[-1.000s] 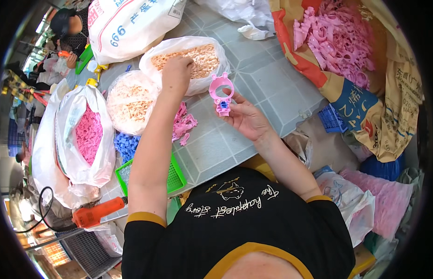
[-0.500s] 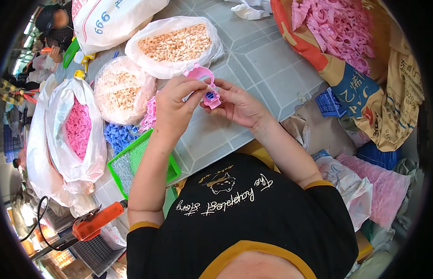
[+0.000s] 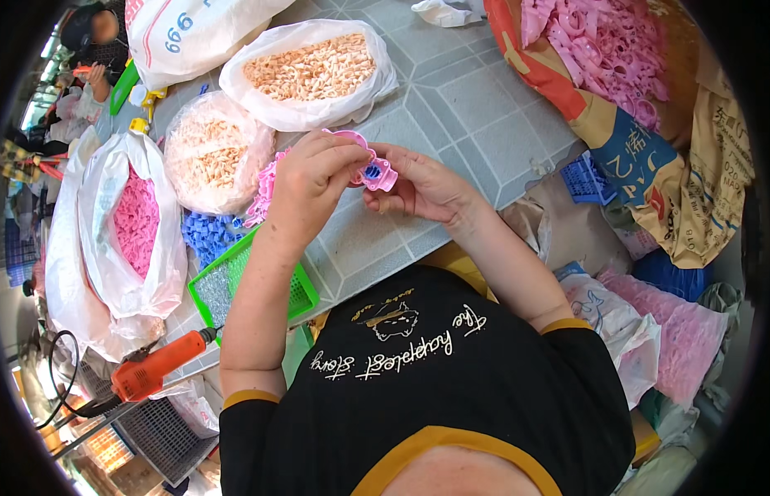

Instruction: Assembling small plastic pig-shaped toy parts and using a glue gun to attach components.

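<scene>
Above the table, both my hands hold a small pink plastic toy piece [image 3: 384, 176] with a curved band and a dark blue part set in its middle. My left hand [image 3: 310, 178] pinches it from the band side, fingers covering much of the curve. At the opposite end, my right hand [image 3: 426, 186] grips its edge between thumb and fingers. Beside my left wrist lie loose pink pieces [image 3: 260, 198] and a heap of small blue parts [image 3: 210, 236]. A green tray [image 3: 305, 296] with tiny silvery bits sits partly behind my left forearm.
White bags of peach-coloured pieces [image 3: 310, 70] and pink pieces [image 3: 137, 223] stand on the grey table [image 3: 451, 99]. An orange power screwdriver [image 3: 160, 368] is at lower left. A large sack [image 3: 629, 165] of pink parts stands right, near a blue basket [image 3: 588, 179]. Another person [image 3: 100, 50] is far left.
My left hand has closed over the pink piece's band, which now shows less, and the piece has turned. The orange screwdriver has shifted left and slightly upward in view.
</scene>
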`<state>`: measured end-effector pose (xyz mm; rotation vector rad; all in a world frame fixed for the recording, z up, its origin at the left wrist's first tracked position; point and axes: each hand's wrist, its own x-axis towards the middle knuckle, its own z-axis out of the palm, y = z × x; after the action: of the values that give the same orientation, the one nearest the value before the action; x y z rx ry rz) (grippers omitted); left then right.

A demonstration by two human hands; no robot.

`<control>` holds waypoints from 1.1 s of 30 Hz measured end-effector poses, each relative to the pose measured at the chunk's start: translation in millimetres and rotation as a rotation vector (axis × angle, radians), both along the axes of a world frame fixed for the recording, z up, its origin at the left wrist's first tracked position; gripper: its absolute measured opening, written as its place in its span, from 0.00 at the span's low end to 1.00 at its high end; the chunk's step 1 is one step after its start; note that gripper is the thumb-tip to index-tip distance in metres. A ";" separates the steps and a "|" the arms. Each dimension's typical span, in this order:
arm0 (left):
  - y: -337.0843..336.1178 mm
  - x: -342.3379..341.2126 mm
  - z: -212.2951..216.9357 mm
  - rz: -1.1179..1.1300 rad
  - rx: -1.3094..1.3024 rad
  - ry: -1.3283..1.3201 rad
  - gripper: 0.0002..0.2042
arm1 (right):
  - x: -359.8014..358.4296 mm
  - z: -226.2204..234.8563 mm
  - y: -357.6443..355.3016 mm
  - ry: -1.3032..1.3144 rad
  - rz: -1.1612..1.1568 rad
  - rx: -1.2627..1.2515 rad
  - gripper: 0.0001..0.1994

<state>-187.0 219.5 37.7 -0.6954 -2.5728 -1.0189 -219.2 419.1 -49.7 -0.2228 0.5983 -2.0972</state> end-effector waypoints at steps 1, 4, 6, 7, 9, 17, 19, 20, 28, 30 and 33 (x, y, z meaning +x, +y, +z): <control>0.4 0.2 0.0 0.002 0.001 -0.002 0.09 | 0.1 0.0 -0.3 -0.002 0.002 0.001 0.27; 0.4 -0.8 0.8 -0.016 -0.012 -0.005 0.09 | -0.6 -0.1 -1.1 0.007 -0.015 0.031 0.26; -1.1 -1.9 -0.2 -0.030 0.039 -0.097 0.10 | -0.5 -0.9 0.3 -0.022 -0.008 0.070 0.25; -1.8 -2.0 0.0 -0.030 0.040 -0.098 0.10 | -1.0 -2.9 0.9 -0.023 -0.007 0.070 0.25; -2.7 -1.9 1.4 -0.110 0.019 -0.087 0.09 | -2.8 -8.6 2.1 -0.010 0.050 0.006 0.24; -8.7 4.9 -4.9 -0.090 -0.038 -0.059 0.11 | 3.7 -1.2 -0.3 0.033 0.024 0.084 0.23; -9.8 9.2 1.0 -0.085 -0.034 -0.027 0.11 | 4.1 8.6 -2.5 0.027 0.017 0.090 0.23; -9.0 12.8 6.6 0.037 0.023 0.009 0.11 | 3.4 13.4 -3.3 0.061 -0.005 0.176 0.22; -55.8 46.1 -16.0 0.300 -0.254 -0.064 0.07 | 21.5 3.0 1.2 0.073 -0.214 0.371 0.21; -46.4 60.3 -21.7 0.350 -0.348 -0.136 0.07 | 27.1 10.9 4.3 0.102 -0.227 0.420 0.20; -36.9 67.8 -38.1 0.414 -0.478 -0.125 0.06 | 35.3 21.6 4.8 0.183 -0.238 0.456 0.19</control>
<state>-119.2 182.6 -0.4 -0.1757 -2.9246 -0.3297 -183.8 423.9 -28.1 -0.0850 1.2433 -2.1108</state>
